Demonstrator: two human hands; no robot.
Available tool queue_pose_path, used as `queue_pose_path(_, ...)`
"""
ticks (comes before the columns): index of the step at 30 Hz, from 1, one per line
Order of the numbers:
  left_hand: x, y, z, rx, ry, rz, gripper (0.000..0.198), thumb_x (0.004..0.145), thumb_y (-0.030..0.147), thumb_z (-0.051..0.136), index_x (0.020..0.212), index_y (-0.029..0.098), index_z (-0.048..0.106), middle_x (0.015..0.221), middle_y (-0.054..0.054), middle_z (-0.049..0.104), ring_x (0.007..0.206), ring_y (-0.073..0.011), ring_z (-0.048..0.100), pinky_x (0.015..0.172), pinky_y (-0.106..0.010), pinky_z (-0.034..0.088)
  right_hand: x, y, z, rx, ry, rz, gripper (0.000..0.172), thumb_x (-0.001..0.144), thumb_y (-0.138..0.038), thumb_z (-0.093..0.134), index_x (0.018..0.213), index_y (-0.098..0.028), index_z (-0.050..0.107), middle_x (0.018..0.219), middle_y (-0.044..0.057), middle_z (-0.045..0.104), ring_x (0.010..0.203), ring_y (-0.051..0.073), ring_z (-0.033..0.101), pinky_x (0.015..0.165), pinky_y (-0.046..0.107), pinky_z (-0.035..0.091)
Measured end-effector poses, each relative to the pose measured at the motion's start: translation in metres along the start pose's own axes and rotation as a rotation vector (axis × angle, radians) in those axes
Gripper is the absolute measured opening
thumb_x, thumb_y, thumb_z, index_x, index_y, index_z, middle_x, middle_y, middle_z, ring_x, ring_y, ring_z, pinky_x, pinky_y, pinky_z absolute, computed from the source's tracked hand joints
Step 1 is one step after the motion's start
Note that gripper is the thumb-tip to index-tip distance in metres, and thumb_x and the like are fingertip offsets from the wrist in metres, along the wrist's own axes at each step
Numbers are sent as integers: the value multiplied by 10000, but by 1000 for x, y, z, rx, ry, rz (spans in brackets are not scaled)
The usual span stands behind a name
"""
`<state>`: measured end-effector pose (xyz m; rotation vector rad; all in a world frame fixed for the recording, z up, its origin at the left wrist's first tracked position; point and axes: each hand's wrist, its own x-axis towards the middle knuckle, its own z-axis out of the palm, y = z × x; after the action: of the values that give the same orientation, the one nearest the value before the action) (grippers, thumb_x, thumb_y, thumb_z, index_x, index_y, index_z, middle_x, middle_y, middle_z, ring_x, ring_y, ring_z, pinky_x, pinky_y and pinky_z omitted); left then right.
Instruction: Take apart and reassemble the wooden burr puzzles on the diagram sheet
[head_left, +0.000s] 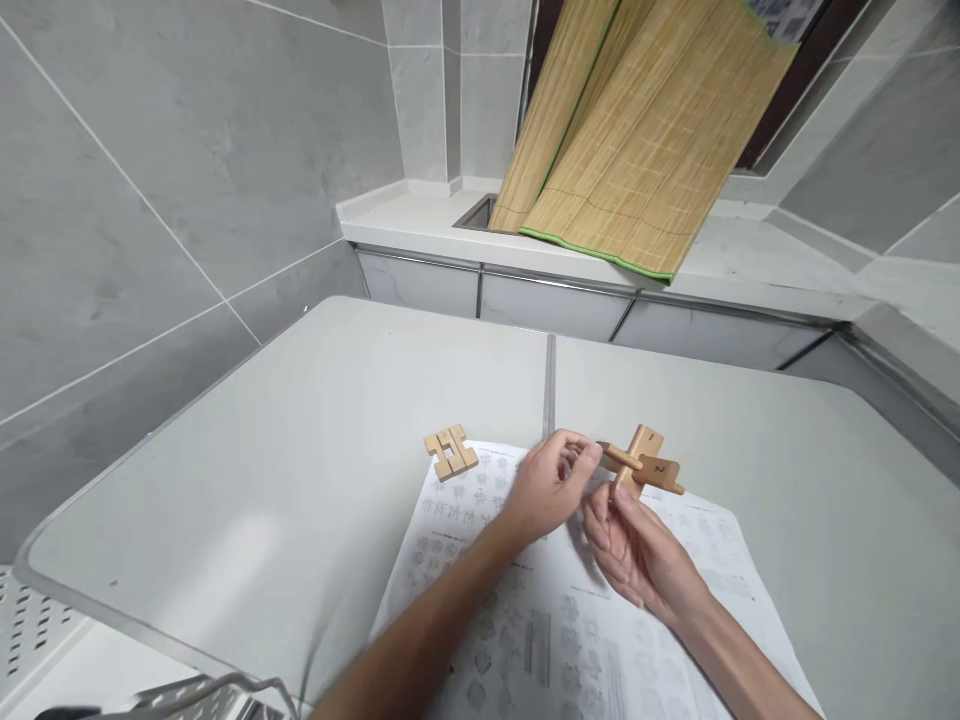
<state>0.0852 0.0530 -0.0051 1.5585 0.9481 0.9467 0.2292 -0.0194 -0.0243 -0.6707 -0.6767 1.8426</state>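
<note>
Numbered wooden puzzle pieces (658,470), fitted together crosswise, are held up over the printed sheet (517,610). One piece bears a 1 and another a 2. My right hand (637,550) is closed on the lower end of the upright piece, thumb in front. From the left, my left hand (555,480) pinches the end of a crosswise piece; its fingertips partly hide that end. More wooden puzzle pieces (451,452) lie side by side at the sheet's upper left corner, with a small square gap among them.
The white folding table (285,460) has a seam down its middle. A ledge (420,215) runs behind it, with a bamboo blind (637,140) hanging over it. At the lower left are a white perforated surface (37,625) and a grey cable (247,683).
</note>
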Motion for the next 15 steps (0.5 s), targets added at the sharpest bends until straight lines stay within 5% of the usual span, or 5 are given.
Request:
queue_pose_path(4, -9, 9, 2, -377, -180, -97, 594, 1028, 662, 487, 1397, 208, 590, 1341, -138, 695, 1290, -288, 628, 1134, -445, 456, -2, 2, -4, -11, -123, 42, 372, 1080, -461, 539, 845, -183, 614, 693, 2, 643, 367, 78, 544, 278, 144, 431)
queue_pose_path(8, -12, 7, 7, -588, -350, -167, 674, 939, 700, 627, 1333, 154, 654, 1150, -149, 762, 1185, -329, 698, 1122, -494, 483, -4, 2, -5, -6, -222, 77, 387, 1078, -473, 543, 821, -188, 592, 674, 10, 659, 354, 86, 547, 290, 160, 445)
queue_pose_path(15, -11, 7, 11, -778, -376, -136, 696, 915, 720, 645, 1317, 153, 656, 1201, -169, 746, 1180, -343, 707, 1102, -505, 502, -3, 4, -6, 19, -277, 99, 422, 1085, -514, 502, 800, -205, 539, 671, -7, 642, 322, 70, 486, 271, 155, 405)
